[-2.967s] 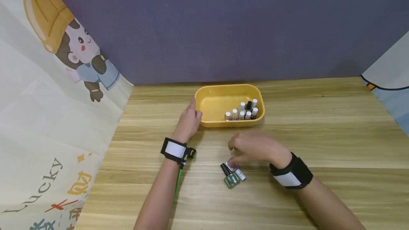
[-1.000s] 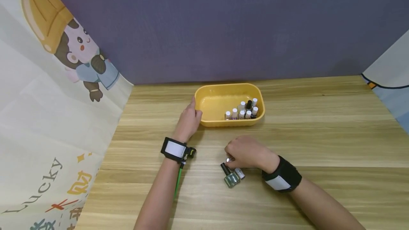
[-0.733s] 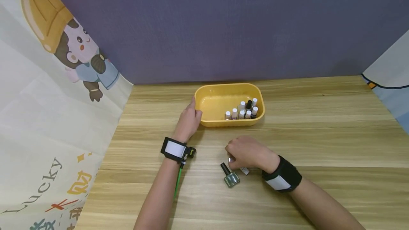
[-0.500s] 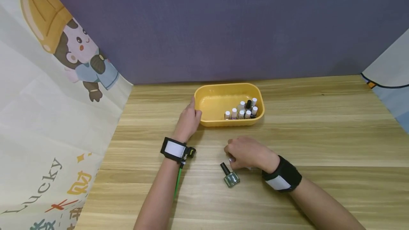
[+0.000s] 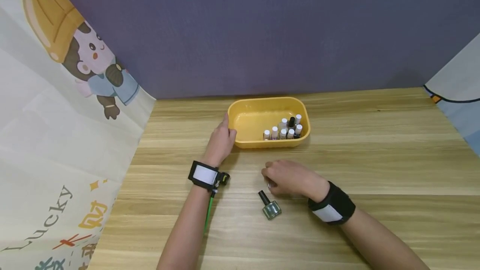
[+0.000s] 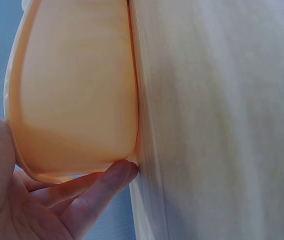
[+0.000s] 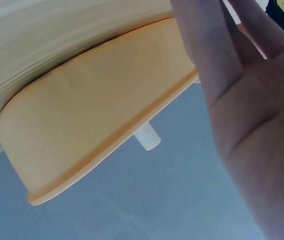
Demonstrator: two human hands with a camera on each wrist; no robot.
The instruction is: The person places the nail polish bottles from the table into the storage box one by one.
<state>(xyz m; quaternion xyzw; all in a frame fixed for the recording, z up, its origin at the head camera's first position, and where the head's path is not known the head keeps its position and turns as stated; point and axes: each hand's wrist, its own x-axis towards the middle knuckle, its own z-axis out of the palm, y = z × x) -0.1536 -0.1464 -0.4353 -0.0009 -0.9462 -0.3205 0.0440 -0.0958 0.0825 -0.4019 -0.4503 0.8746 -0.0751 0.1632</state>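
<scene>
My left hand point(image 5: 220, 143) grips the left end of a yellow tray point(image 5: 243, 145). In the left wrist view its fingers lie against the tray's outer wall. Over the wood in front of the tray, my right hand point(image 5: 290, 179) has its fingers curled round a nail polish bottle point(image 5: 269, 185). Only a shiny bit of that bottle shows; the hand hides the rest. A green nail polish bottle point(image 5: 271, 210) with a black cap lies on its side just nearer than the right hand. Several nail polish bottles point(image 5: 283, 133), mostly white-capped, stand in the tray's right part.
The wooden table point(image 5: 375, 149) ends at a dark blue-grey backdrop point(image 5: 281, 32). A printed white cloth point(image 5: 56, 128) borders the left side. A green cable point(image 5: 208, 213) hangs from the left wrist strap point(image 5: 205, 175).
The right hand has come down on the purple bottle that lay beside the green one and picked it up; its white cap has gone from sight. The left hand stays on the tray.
</scene>
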